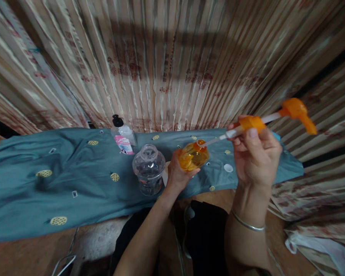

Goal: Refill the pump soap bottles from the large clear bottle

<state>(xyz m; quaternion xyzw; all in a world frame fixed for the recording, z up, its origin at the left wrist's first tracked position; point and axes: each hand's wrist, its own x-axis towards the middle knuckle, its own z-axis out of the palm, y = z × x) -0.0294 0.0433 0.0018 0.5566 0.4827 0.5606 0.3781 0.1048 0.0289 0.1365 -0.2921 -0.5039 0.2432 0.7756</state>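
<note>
My left hand (181, 173) is closed around a translucent amber bottle (194, 156), whose open neck tilts up and to the right. In my right hand (255, 153) is an orange pump dispenser (252, 123), gripped at its collar between thumb and fingers. The pump's spout head points to the right, away from the bottle. Its thin pale tube slants down to the bottle's mouth; whether the tip is inside or just at the rim, I cannot tell. Left of my left hand, a clear plastic jar (148, 170) with an uncovered neck stands upright.
A clear bottle (123, 136) with a black pump top and pink label stands at the back of the cloth-covered table (83, 165). A small white cap (228, 168) lies right of the amber bottle. Striped curtains (172, 65) hang behind and at the right.
</note>
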